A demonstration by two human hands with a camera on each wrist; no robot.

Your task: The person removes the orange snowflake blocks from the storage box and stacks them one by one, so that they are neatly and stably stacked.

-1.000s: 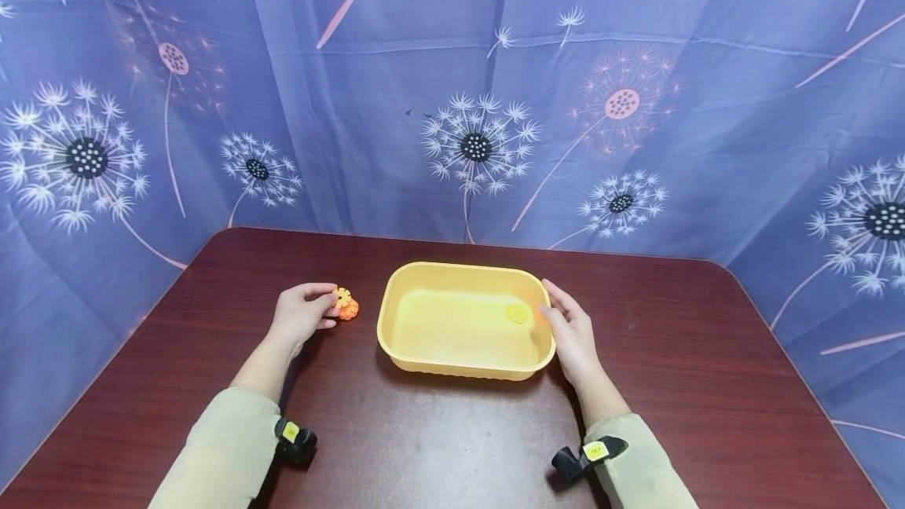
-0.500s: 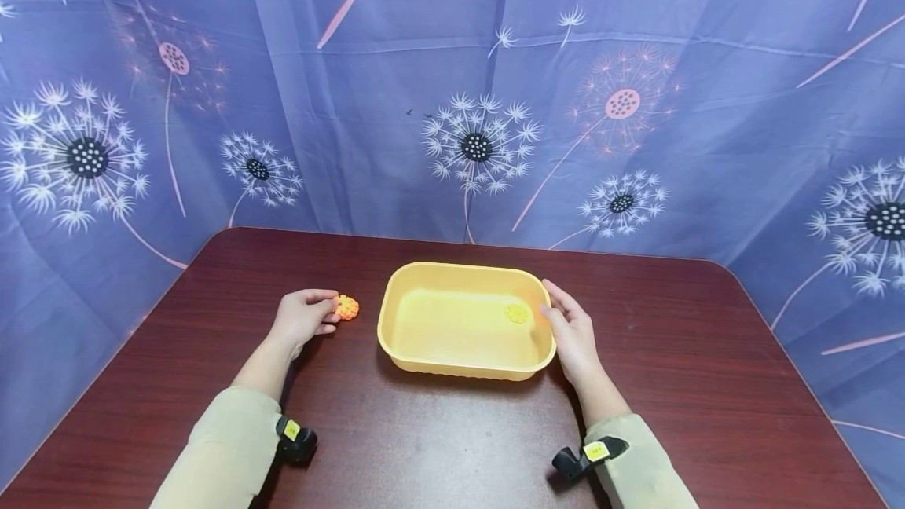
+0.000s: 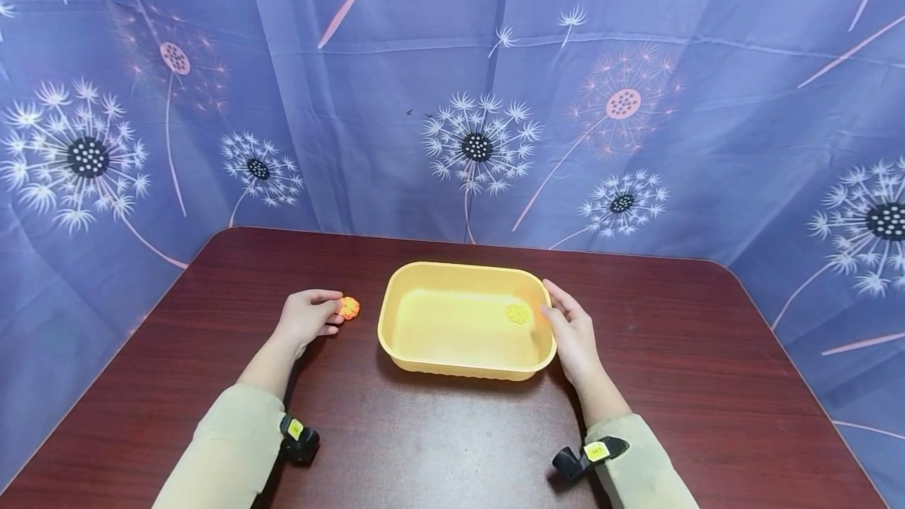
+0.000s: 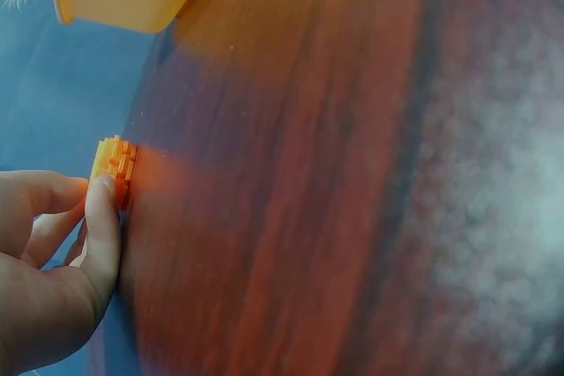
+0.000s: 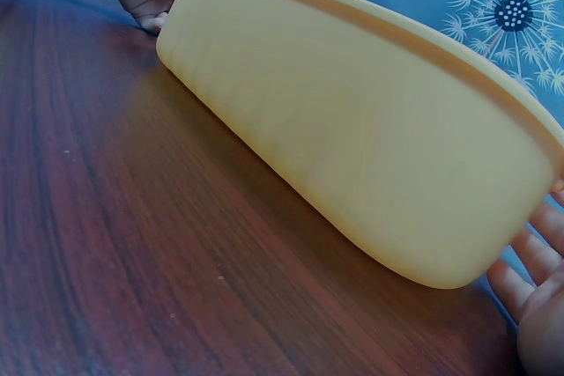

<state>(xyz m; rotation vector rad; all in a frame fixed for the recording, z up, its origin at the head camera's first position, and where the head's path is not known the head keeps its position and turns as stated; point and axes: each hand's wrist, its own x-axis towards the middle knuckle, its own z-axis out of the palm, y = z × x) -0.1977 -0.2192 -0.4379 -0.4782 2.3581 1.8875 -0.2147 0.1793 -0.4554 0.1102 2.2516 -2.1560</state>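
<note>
My left hand [image 3: 307,316] pinches a small stack of orange flower-shaped pieces [image 3: 349,308] low over the table, left of the yellow basin [image 3: 467,368]. From the left wrist view, the notched edges of the stacked pieces [image 4: 113,160] show between thumb and fingers; the fingers hide part of them. On the basin's right side, my right hand [image 3: 574,336] holds the rim, thumb over the edge and the other fingers along the outer wall. Inside the basin, near that hand, lies a yellow flower-shaped piece [image 3: 518,313].
The dark red-brown wooden table [image 3: 707,383] carries everything. Behind it hangs a blue cloth [image 3: 368,140] with dandelion prints. Each sleeve bears a black wrist camera, one on the left [image 3: 300,442] and one on the right [image 3: 588,458].
The lighter orange flower piece in my left hand has come down onto the darker orange one, and the hand has shifted slightly right. The right hand and basin stay put.
</note>
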